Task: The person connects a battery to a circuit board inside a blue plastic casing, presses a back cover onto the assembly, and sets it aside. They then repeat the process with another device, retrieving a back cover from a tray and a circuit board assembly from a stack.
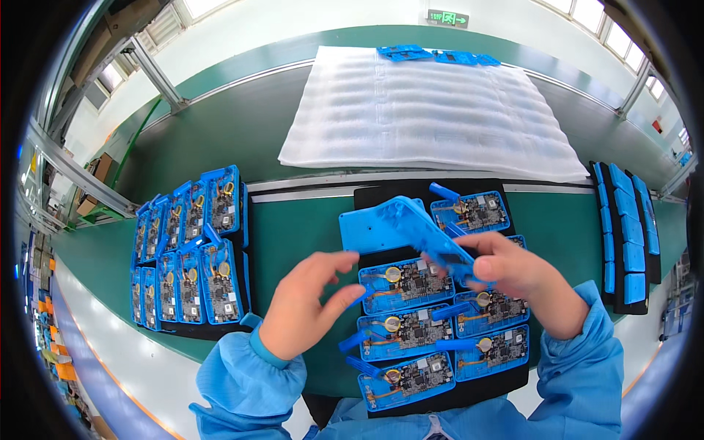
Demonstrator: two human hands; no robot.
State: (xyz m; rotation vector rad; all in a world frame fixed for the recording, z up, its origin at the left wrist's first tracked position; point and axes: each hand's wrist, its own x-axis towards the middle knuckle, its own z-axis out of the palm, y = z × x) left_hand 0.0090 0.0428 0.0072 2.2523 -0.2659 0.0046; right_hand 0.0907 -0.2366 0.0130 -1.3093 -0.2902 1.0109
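Above the black tray [367, 194], right hand [513, 268] grips blue cover [400, 224]

Bare hands [308, 304], light-blue smock sleeves [238, 374] with elastic cuffs

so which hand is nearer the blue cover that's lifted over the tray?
Right. The right hand grips the blue cover at its near end; the left hand is open just below it, not touching.

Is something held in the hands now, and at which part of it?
The right hand grips a blue plastic housing shell at its lower right end. The left hand is open and holds nothing.
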